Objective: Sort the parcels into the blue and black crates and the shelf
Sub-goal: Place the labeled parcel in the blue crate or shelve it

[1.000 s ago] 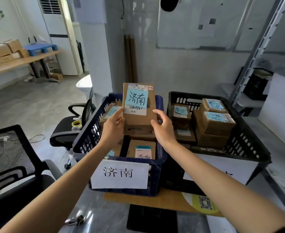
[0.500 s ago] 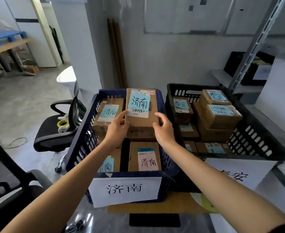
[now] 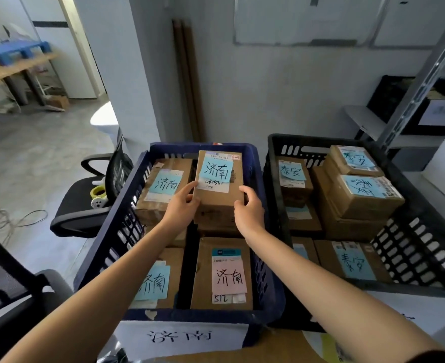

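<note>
1. Over the far right quarter of the dark blue slotted plastic crate (image 3: 111, 239), the brown cardboard parcel with a light blue handwritten note (image 3: 217, 189) lies at about rim height. It cannot be told whether it is resting on the boxes beneath it.
2. The left grip (image 3: 182, 208) is closed on the parcel's near left edge, with the thumb on the top face. The other fingers are hidden below.
3. The right grip (image 3: 249, 210) is closed on the near right corner, with the fingers curled over the top edge.
4. Judged reason for the hold: clamping both sides at the near end keeps the box level. It also leaves the far end free to slide in between the neighbouring brown parcel with a blue note (image 3: 161, 195) and the crate's right wall.
5. Judged reason for the place: the characters on the note match those on the white paper sign (image 3: 182, 336) at the crate's front. The parcels in the black slotted plastic crate (image 3: 412, 244), just beside it, carry different characters.
6. The long axis runs away from the person, parallel to the crate's side walls.
7. The labelled face points up. The writing reads upright from the person's side, with its top towards the far wall, as on the neighbouring parcel.
8. Judged progress: this parcel is nearly placed and has not yet been let go.
</note>
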